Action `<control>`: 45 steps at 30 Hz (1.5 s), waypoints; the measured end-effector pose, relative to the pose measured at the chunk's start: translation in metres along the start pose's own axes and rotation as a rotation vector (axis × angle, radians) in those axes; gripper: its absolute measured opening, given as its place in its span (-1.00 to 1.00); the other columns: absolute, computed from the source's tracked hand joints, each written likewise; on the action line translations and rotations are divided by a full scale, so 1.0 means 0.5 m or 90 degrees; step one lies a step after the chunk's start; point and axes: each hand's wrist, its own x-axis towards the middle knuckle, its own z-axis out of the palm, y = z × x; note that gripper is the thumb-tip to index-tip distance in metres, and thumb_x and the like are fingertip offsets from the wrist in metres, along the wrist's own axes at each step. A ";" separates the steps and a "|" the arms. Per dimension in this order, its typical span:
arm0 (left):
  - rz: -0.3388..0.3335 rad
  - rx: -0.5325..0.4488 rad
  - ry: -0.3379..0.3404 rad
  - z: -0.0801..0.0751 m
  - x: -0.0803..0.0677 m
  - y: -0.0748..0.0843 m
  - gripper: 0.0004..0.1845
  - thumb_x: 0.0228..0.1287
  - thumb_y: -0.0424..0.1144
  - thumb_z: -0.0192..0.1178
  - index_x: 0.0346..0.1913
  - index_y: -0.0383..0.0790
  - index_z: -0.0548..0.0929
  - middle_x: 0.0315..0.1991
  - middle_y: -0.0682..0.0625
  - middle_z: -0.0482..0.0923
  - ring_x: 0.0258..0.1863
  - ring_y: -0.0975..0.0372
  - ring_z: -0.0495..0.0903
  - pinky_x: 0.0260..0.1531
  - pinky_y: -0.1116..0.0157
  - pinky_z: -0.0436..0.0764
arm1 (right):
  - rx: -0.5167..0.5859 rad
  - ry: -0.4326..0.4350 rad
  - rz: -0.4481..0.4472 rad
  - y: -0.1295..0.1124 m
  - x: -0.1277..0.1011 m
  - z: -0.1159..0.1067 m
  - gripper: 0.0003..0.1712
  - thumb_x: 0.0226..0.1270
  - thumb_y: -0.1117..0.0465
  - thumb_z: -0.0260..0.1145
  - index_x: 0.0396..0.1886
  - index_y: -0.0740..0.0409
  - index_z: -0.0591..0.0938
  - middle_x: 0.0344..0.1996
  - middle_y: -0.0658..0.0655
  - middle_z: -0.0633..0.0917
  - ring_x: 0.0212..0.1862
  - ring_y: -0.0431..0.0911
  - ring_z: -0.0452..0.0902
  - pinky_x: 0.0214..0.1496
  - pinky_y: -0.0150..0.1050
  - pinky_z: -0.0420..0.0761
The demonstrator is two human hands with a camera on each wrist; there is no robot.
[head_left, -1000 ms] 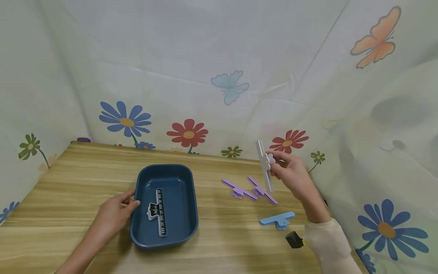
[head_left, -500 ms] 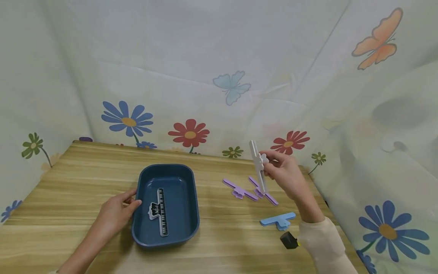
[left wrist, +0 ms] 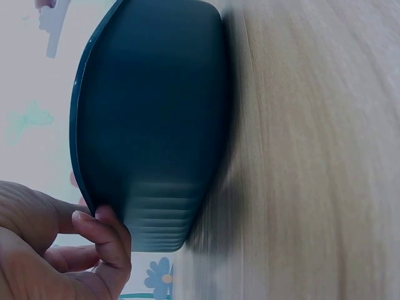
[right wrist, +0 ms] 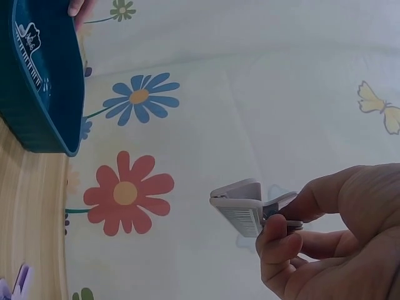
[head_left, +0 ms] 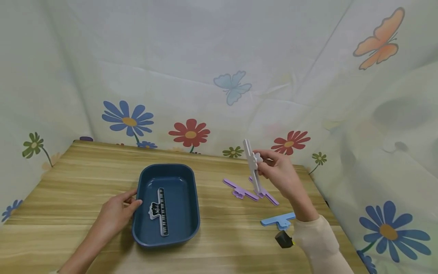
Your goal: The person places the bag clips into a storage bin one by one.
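While the left hand (head_left: 115,212) pinches a tray (head_left: 182,217) containing a patterned clip (head_left: 162,211), the right (head_left: 280,172) pinches another clip (head_left: 251,163).

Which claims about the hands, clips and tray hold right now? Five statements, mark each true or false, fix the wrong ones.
1. The right hand pinches the white clip. True.
2. The left hand grips the dark blue tray by its rim. True.
3. The white clip lies inside the tray. False: it is held in the air, outside the tray.
4. The piano-key clip lies in the tray. True.
5. Three purple clips lie on the table. False: two purple clips lie there.
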 end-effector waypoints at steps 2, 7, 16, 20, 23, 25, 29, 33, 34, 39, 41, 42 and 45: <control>-0.001 0.002 0.000 0.000 0.000 0.000 -0.46 0.50 -0.29 0.22 0.37 -0.61 0.43 -0.22 -0.15 0.62 -0.29 0.11 0.67 -0.50 0.31 0.49 | 0.001 -0.001 -0.001 -0.002 0.001 0.003 -0.54 0.42 0.39 0.22 0.30 0.30 0.61 0.04 0.34 0.65 -0.10 0.09 0.65 -0.13 -0.22 0.67; -0.006 0.000 -0.003 0.000 0.001 -0.001 -0.45 0.50 -0.29 0.22 0.37 -0.60 0.42 -0.21 -0.14 0.61 -0.28 0.11 0.67 -0.50 0.31 0.48 | 0.005 -0.005 -0.008 -0.007 0.004 0.011 -0.54 0.41 0.39 0.22 0.29 0.29 0.62 0.04 0.34 0.65 -0.11 0.08 0.65 -0.15 -0.23 0.67; -0.008 -0.004 -0.002 0.000 0.001 0.000 -0.44 0.50 -0.29 0.22 0.37 -0.60 0.42 -0.20 -0.16 0.62 -0.25 0.07 0.67 -0.50 0.30 0.48 | 0.039 -0.010 -0.006 -0.022 0.008 0.030 -0.55 0.41 0.39 0.23 0.27 0.32 0.62 0.00 0.33 0.63 -0.17 0.03 0.63 -0.20 -0.26 0.64; -0.007 -0.005 0.002 0.000 0.001 0.000 -0.45 0.49 -0.29 0.23 0.37 -0.61 0.43 -0.21 -0.16 0.63 -0.25 0.07 0.68 -0.48 0.29 0.49 | 0.036 -0.015 0.003 -0.026 0.009 0.037 -0.55 0.42 0.37 0.23 0.28 0.29 0.62 0.02 0.30 0.63 -0.14 0.03 0.63 -0.15 -0.17 0.66; -0.004 -0.004 0.005 0.001 0.001 0.000 -0.45 0.48 -0.29 0.23 0.36 -0.61 0.43 -0.21 -0.16 0.64 -0.24 0.06 0.69 -0.48 0.29 0.49 | 0.036 -0.020 0.005 -0.027 0.009 0.042 -0.55 0.43 0.36 0.24 0.28 0.29 0.62 0.03 0.30 0.63 -0.10 0.04 0.64 -0.10 -0.09 0.67; -0.003 -0.005 0.006 0.001 0.001 0.000 -0.45 0.48 -0.29 0.23 0.36 -0.61 0.43 -0.22 -0.17 0.64 -0.24 0.06 0.69 -0.48 0.29 0.49 | 0.039 -0.023 0.002 -0.028 0.009 0.045 -0.55 0.43 0.36 0.24 0.28 0.29 0.62 0.03 0.30 0.63 -0.09 0.05 0.65 -0.10 -0.09 0.68; -0.001 -0.006 0.007 0.001 0.002 -0.002 -0.45 0.48 -0.30 0.23 0.36 -0.61 0.43 -0.22 -0.16 0.64 -0.23 0.04 0.70 -0.48 0.28 0.49 | 0.044 -0.027 -0.004 -0.033 0.011 0.052 -0.56 0.42 0.36 0.24 0.28 0.28 0.63 0.02 0.30 0.63 -0.09 0.05 0.66 -0.13 -0.18 0.67; -0.001 -0.008 0.006 0.002 0.001 -0.001 -0.45 0.47 -0.30 0.23 0.36 -0.61 0.44 -0.23 -0.15 0.64 -0.24 0.05 0.69 -0.49 0.29 0.49 | 0.051 -0.025 -0.001 -0.040 0.013 0.062 -0.57 0.41 0.36 0.25 0.25 0.29 0.64 0.00 0.29 0.64 -0.12 0.01 0.65 -0.20 -0.29 0.63; -0.002 -0.009 0.006 0.002 0.001 -0.001 -0.45 0.47 -0.30 0.23 0.36 -0.61 0.44 -0.23 -0.15 0.63 -0.25 0.06 0.69 -0.49 0.29 0.49 | 0.056 -0.025 -0.002 -0.042 0.014 0.065 -0.58 0.42 0.37 0.25 0.24 0.30 0.64 -0.01 0.29 0.64 -0.13 0.01 0.64 -0.21 -0.29 0.62; -0.002 -0.007 0.005 0.001 0.001 0.000 -0.45 0.48 -0.30 0.23 0.36 -0.62 0.43 -0.23 -0.16 0.62 -0.25 0.06 0.68 -0.49 0.29 0.49 | 0.071 -0.031 -0.004 -0.049 0.017 0.082 -0.58 0.41 0.37 0.26 0.24 0.30 0.64 -0.03 0.28 0.65 -0.17 -0.01 0.62 -0.23 -0.31 0.61; -0.002 -0.005 0.004 0.001 0.001 0.001 -0.45 0.48 -0.30 0.22 0.36 -0.62 0.43 -0.22 -0.16 0.62 -0.25 0.05 0.68 -0.49 0.29 0.49 | 0.075 -0.035 -0.012 -0.052 0.019 0.090 -0.58 0.40 0.38 0.25 0.24 0.33 0.64 -0.06 0.28 0.65 -0.19 -0.03 0.61 -0.24 -0.31 0.61; -0.002 -0.005 0.003 0.000 0.002 0.001 -0.45 0.48 -0.30 0.22 0.36 -0.61 0.43 -0.22 -0.17 0.62 -0.24 0.04 0.68 -0.49 0.29 0.49 | 0.078 -0.036 -0.015 -0.054 0.019 0.094 -0.57 0.40 0.39 0.25 0.24 0.34 0.64 -0.07 0.29 0.65 -0.20 -0.03 0.61 -0.25 -0.31 0.61; -0.004 -0.004 -0.001 0.000 0.002 0.001 -0.45 0.49 -0.30 0.22 0.37 -0.61 0.42 -0.21 -0.17 0.62 -0.24 0.04 0.68 -0.50 0.29 0.48 | 0.086 -0.040 -0.028 -0.059 0.021 0.108 -0.57 0.38 0.42 0.24 0.23 0.38 0.63 -0.08 0.31 0.64 -0.22 -0.03 0.61 -0.25 -0.31 0.60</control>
